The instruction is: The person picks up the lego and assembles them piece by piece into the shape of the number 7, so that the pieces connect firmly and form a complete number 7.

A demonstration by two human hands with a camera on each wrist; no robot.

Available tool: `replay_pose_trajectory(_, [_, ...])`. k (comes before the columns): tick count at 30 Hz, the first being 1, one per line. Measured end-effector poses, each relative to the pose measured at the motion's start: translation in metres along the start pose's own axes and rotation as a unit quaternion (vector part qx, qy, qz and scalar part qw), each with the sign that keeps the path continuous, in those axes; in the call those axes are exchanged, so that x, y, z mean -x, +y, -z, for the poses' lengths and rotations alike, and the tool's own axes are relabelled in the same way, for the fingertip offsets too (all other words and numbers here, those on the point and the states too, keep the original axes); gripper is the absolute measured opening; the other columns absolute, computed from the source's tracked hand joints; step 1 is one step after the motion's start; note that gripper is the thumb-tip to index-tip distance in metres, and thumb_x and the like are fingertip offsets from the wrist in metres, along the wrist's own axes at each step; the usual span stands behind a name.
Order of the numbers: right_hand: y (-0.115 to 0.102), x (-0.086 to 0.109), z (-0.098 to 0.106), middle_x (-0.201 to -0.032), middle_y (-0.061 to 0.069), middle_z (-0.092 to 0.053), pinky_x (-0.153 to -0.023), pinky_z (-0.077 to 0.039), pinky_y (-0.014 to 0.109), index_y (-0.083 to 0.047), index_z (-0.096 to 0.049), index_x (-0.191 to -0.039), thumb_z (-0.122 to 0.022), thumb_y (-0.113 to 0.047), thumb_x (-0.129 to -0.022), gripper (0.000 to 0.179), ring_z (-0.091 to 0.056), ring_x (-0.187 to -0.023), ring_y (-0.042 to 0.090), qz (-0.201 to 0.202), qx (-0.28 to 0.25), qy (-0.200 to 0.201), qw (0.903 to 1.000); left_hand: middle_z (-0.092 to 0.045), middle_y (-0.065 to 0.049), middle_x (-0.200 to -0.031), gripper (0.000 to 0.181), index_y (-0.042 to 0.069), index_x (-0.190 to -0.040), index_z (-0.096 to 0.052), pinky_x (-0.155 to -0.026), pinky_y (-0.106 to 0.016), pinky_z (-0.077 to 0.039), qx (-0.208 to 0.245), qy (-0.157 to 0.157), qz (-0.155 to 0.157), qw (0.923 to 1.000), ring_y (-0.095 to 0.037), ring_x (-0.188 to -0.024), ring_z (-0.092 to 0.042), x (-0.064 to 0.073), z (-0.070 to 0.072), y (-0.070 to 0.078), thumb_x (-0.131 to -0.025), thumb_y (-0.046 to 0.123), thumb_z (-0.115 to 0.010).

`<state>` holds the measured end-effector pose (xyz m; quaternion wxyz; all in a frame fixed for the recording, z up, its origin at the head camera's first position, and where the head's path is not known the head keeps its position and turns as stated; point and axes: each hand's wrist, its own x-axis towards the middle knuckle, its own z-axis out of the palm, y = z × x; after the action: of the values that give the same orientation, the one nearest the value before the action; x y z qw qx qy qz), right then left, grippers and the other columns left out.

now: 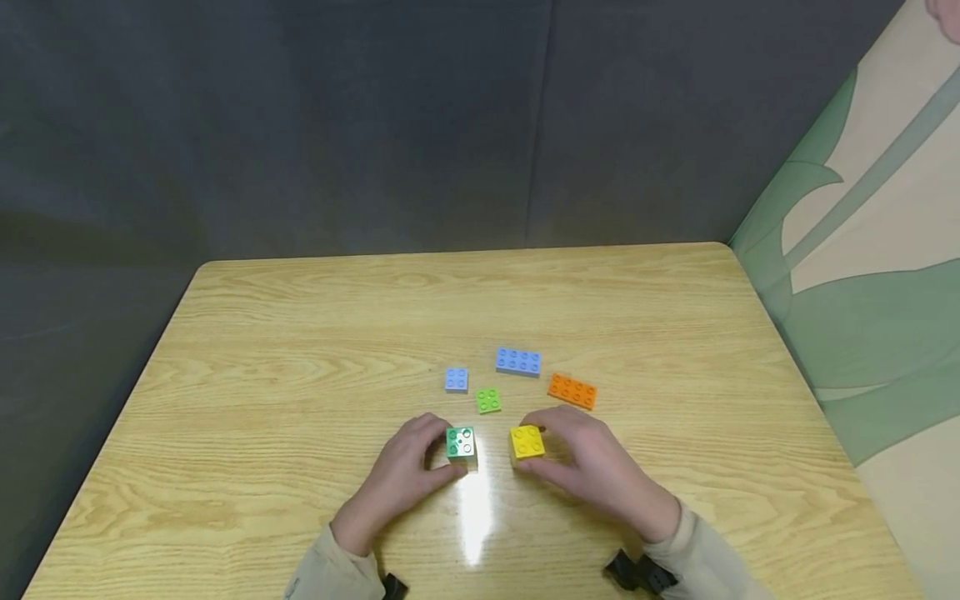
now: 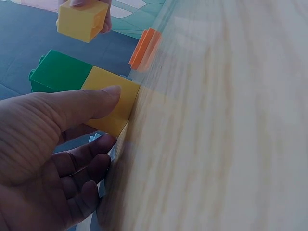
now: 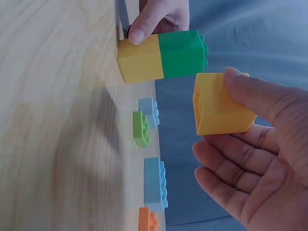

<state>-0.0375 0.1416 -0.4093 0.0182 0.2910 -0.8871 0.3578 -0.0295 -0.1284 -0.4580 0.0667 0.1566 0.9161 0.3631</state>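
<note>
A green building brick point(image 1: 460, 443) sits on top of a yellow brick point(image 2: 118, 103), and the two form a small upright stack on the table. My left hand point(image 1: 405, 467) pinches this stack low down, with the thumb flat against the lower yellow brick. To the right, my right hand point(image 1: 592, 454) grips another yellow brick point(image 3: 219, 103) between thumb and fingers. That brick is held up off the table, studs on top and its hollow underside facing down. A gap separates it from the stack in the head view.
Beyond the hands lie a small blue brick point(image 1: 456, 380), a flat lime green brick point(image 1: 488, 401), a long blue brick point(image 1: 518, 362) and a long orange brick point(image 1: 572, 391). All rest studs up on the wooden table point(image 1: 300, 333). A dark curtain point(image 1: 375, 125) hangs behind it.
</note>
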Motion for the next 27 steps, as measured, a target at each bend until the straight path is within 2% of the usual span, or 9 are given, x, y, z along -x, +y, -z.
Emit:
replay_pose_trajectory(7, [-0.005, -0.005, 0.001, -0.11, -0.002, -0.069, -0.088, -0.052, 0.037, -0.011, -0.068, -0.111, -0.084, -0.029, -0.077, 0.042, -0.063, -0.104, 0.015, -0.007, -0.01, -0.007, 0.9999, -0.06, 0.011, -0.108, 0.04, 0.02, -0.111, -0.065, -0.094, -0.039, -0.046, -0.001, -0.001, 0.0, 1.0, -0.01, -0.104, -0.053, 0.0, -0.001, -0.001, -0.078, 0.036, -0.081])
replay_pose_trajectory(27, [-0.016, -0.014, -0.003, -0.111, 0.0, -0.069, -0.086, -0.053, 0.036, -0.009, -0.067, -0.113, -0.082, -0.03, -0.078, 0.043, -0.063, -0.102, 0.015, 0.007, -0.021, -0.013, 0.9997, -0.06, 0.012, -0.109, 0.039, 0.021, -0.112, -0.064, -0.094, -0.039, -0.046, -0.003, -0.003, -0.001, 1.0, -0.01, -0.105, -0.053, 0.0, -0.001, -0.002, -0.079, 0.036, -0.081])
